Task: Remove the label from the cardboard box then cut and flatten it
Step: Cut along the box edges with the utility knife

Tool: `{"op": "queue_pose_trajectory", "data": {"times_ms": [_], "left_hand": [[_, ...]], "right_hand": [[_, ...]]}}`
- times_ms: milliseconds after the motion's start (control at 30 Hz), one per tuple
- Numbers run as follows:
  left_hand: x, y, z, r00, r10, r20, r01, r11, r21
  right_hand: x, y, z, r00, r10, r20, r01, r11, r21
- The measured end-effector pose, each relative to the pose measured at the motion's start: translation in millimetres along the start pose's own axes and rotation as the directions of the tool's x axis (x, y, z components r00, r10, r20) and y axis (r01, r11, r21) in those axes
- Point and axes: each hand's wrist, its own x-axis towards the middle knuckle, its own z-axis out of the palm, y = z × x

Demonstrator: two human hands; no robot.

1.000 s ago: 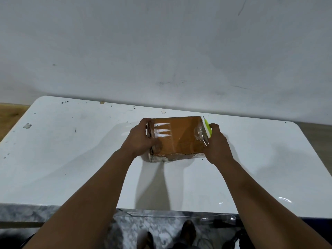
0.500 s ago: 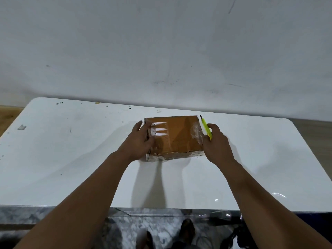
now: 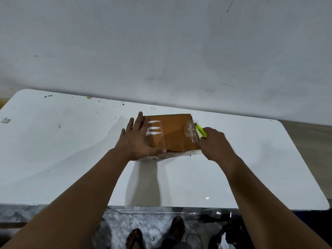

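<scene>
Brown cardboard box (image 3: pixel 173 133) flat on white table (image 3: pixel 71 150), long axis left-right. Pinned by open left hand (image 3: pixel 138 141), palm down. Right hand (image 3: pixel 214 143) closed around yellow utility knife (image 3: pixel 201 130), touching right edge.

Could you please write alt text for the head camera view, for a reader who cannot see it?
A person's left hand lies flat and open on a taped brown cardboard box on a white table, while the right hand holds a yellow-green cutter against the box's right edge. A plain white wall rises behind the table.
</scene>
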Motion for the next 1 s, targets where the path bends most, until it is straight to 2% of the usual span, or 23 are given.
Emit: {"op": "queue_pose_trajectory", "data": {"times_ms": [433,500,667,800,900,1000], "left_hand": [[-3.1,3.4,-1.0,0.999,-0.028,-0.022,0.029,0.999,0.035],[-2.5,2.7,0.1,0.999,-0.036,-0.033,0.038,0.999,0.04],[-2.2,2.2,1.1,0.998,-0.042,-0.052,0.044,0.998,0.038],[-1.7,1.3,1.9,0.998,-0.027,-0.057,0.028,0.999,0.02],[-1.1,0.8,1.5,0.998,-0.005,-0.061,0.005,1.0,-0.005],[0.0,-1.8,2.4,0.997,0.015,-0.078,-0.017,0.999,-0.032]], "right_hand": [[15.1,-5.2,18.9,1.0,0.008,0.015,-0.005,0.981,-0.192],[12.0,-9.3,15.0,0.998,0.03,0.049,-0.018,0.975,-0.221],[-2.3,-14.9,3.0,0.959,0.155,0.239,-0.097,0.967,-0.235],[-12.4,-14.4,-9.0,0.948,0.174,0.266,-0.132,0.977,-0.169],[-13.9,-8.3,-24.8,0.939,0.208,0.275,-0.206,0.978,-0.037],[-9.8,3.6,-31.6,0.956,0.202,0.212,-0.236,0.96,0.151]]}}
